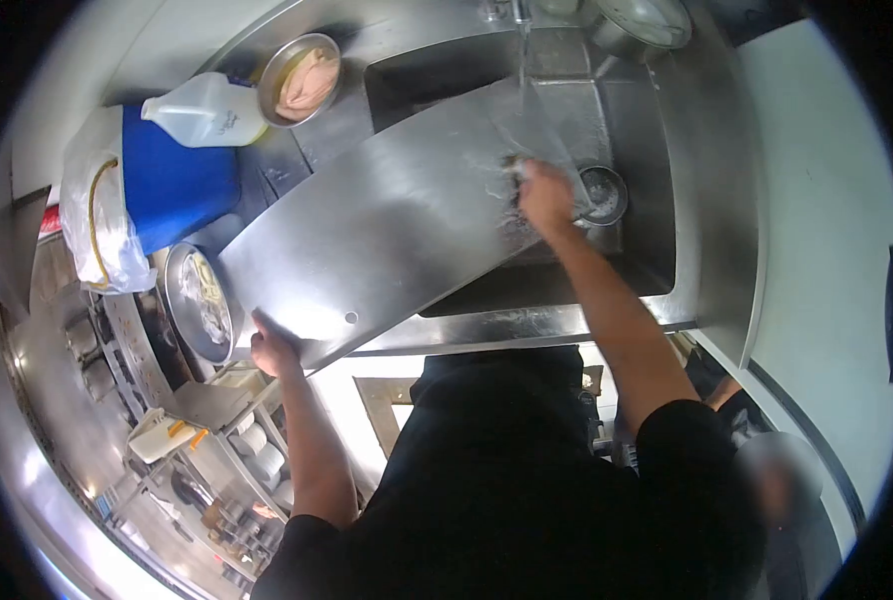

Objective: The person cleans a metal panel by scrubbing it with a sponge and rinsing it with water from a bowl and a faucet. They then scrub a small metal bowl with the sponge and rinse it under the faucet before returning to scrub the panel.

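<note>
A large metal sheet lies slanted across the sink, its far right end under water running from the faucet. My left hand grips the sheet's near left corner. Near the sheet's right end, my right hand is closed around a small scrubber, pressed on the wet, soapy surface. Just right of that hand, a round strainer sits in the sink, partly covered by the sheet's edge.
At the upper left are a metal bowl with pink cloth-like contents, a plastic jug and a blue container. A pan with scraps stands left of the sheet. A pot is at the back right. Another person is at the lower right.
</note>
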The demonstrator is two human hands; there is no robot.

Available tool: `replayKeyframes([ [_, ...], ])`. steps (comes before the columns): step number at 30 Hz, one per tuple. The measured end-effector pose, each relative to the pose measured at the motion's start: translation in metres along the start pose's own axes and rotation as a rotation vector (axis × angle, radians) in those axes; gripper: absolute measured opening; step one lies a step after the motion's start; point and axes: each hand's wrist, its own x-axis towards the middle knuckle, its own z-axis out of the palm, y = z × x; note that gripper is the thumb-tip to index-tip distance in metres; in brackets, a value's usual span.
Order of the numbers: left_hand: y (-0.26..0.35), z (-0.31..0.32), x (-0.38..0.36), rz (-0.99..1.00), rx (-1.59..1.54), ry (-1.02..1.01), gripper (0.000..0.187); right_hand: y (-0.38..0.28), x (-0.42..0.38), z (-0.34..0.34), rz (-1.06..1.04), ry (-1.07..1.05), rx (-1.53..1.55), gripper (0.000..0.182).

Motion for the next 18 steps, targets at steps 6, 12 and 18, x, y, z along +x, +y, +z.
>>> replayKeyframes([
  [6,-0.003,0.005,0.004,0.029,0.088,0.033,0.086,0.014,0.027,0.008,0.148,-0.034,-0.026,0.036],
  [12,0.006,-0.003,0.001,-0.001,0.023,0.016,0.088,-0.015,0.022,0.010,-0.063,-0.058,0.024,0.033],
  [18,0.011,-0.003,-0.005,-0.015,0.041,0.034,0.089,-0.028,0.029,0.005,0.038,-0.073,0.019,0.026],
])
